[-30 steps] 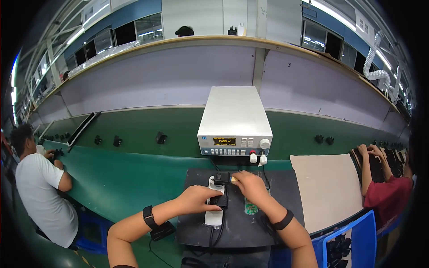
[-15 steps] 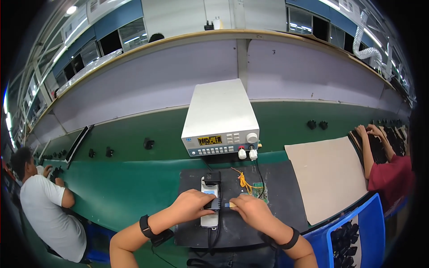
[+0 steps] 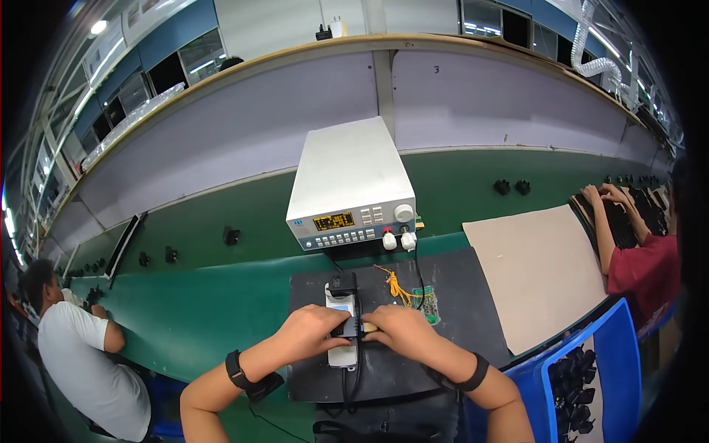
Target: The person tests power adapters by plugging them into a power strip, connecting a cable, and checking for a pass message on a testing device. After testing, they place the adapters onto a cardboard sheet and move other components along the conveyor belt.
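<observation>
My left hand (image 3: 312,330) grips a black power adapter (image 3: 343,328) that sits on the white power strip (image 3: 341,357). From the right, my right hand (image 3: 405,330) pinches a yellowish USB plug (image 3: 369,327) against the side of that adapter. My fingers hide how far the plug goes in. A second black adapter (image 3: 342,283) stands at the strip's far end, and a black cable runs down beside the strip. Beyond my right hand lie a green circuit board (image 3: 425,304) and a bundle of yellow wire (image 3: 397,285), all on a dark mat (image 3: 473,325).
A white bench instrument (image 3: 347,170) with lit display and two white plugs stands behind the mat. Right are a beige board (image 3: 539,277), a blue bin (image 3: 543,369) of black adapters, and a co-worker in red (image 3: 646,262). Another co-worker (image 3: 85,362) sits left.
My right hand has brought the USB plug leftward, closing the gap to the adapter in my left hand. The whole view has shifted slightly.
</observation>
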`<move>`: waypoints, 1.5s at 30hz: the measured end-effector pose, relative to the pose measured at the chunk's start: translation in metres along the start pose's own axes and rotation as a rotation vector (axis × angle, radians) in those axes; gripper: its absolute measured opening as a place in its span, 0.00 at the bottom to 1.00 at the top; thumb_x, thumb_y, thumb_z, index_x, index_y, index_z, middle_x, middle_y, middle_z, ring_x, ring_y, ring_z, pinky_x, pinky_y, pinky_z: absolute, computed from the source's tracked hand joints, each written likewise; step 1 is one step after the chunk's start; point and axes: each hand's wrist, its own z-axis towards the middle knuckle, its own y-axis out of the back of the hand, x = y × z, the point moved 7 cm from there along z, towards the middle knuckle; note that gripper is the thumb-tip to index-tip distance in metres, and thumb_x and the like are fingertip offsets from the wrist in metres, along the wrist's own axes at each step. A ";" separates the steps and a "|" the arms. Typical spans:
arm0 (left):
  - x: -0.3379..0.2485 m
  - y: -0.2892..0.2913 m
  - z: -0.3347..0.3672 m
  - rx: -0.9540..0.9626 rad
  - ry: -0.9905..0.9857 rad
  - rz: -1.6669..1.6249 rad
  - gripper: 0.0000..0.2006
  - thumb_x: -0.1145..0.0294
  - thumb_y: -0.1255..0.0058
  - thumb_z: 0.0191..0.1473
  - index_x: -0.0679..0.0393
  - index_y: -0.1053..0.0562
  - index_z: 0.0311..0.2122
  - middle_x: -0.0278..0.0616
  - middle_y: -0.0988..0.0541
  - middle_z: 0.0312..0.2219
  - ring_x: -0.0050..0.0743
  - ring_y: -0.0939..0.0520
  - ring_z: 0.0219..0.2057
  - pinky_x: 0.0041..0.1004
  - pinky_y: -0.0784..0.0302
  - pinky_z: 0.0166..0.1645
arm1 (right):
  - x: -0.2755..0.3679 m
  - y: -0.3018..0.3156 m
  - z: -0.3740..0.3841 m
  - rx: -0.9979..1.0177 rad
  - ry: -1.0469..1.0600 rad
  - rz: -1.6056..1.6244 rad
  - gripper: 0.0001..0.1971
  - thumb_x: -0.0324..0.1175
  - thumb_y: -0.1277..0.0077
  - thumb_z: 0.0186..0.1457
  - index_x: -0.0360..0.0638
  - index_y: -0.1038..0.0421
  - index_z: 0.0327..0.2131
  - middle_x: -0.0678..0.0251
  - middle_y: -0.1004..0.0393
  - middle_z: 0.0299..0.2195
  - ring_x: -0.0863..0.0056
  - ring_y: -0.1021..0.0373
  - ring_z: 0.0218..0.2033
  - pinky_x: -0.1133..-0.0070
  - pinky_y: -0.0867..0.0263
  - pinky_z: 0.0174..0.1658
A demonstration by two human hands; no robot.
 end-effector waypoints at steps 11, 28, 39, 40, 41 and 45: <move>0.069 0.008 0.045 0.035 0.179 0.191 0.26 0.54 0.38 0.37 0.56 0.28 0.42 0.44 0.23 0.29 0.43 0.22 0.33 0.36 0.28 0.37 | 0.017 -0.057 -0.067 0.359 -0.198 -0.397 0.28 0.53 0.53 0.51 0.31 0.27 0.38 0.66 0.32 0.09 0.72 0.32 0.11 0.75 0.39 0.14; 0.228 0.074 -0.025 -0.160 0.738 0.024 0.23 0.54 0.34 0.29 0.62 0.24 0.27 0.44 0.23 0.19 0.39 0.21 0.22 0.33 0.28 0.29 | -0.066 0.150 -0.074 -0.589 -0.264 1.056 0.27 0.40 0.54 0.54 0.29 0.39 0.51 0.56 0.31 0.47 0.69 0.31 0.43 0.76 0.35 0.41; 0.316 0.019 -0.033 -0.326 0.682 0.327 0.47 0.53 0.35 0.34 0.62 0.45 0.59 0.59 0.35 0.52 0.54 0.31 0.51 0.38 0.32 0.51 | -0.436 0.149 -0.004 -0.200 -1.068 -0.611 0.47 0.39 0.34 0.37 0.64 0.52 0.60 0.62 0.51 0.61 0.57 0.54 0.62 0.57 0.51 0.58; 0.303 0.027 -0.044 -0.325 0.705 0.345 0.47 0.53 0.35 0.34 0.62 0.45 0.59 0.59 0.35 0.52 0.54 0.31 0.51 0.38 0.32 0.51 | -0.458 0.138 0.004 -0.228 -1.093 -0.486 0.45 0.40 0.36 0.39 0.64 0.51 0.60 0.61 0.49 0.61 0.55 0.51 0.61 0.58 0.48 0.56; 0.279 0.038 -0.044 -0.329 0.637 0.340 0.47 0.58 0.35 0.36 0.61 0.48 0.60 0.56 0.37 0.54 0.53 0.30 0.49 0.38 0.33 0.51 | -0.469 0.136 0.008 -0.230 -1.085 -0.478 0.45 0.40 0.36 0.39 0.64 0.51 0.60 0.61 0.49 0.61 0.55 0.51 0.61 0.58 0.48 0.56; 0.183 0.089 -0.022 -0.318 0.496 0.360 0.45 0.67 0.38 0.38 0.60 0.49 0.60 0.53 0.36 0.53 0.51 0.28 0.46 0.38 0.33 0.51 | -0.509 0.126 0.001 -0.128 -1.085 -0.411 0.33 0.37 0.37 0.40 0.56 0.38 0.52 0.59 0.33 0.49 0.55 0.35 0.49 0.68 0.36 0.50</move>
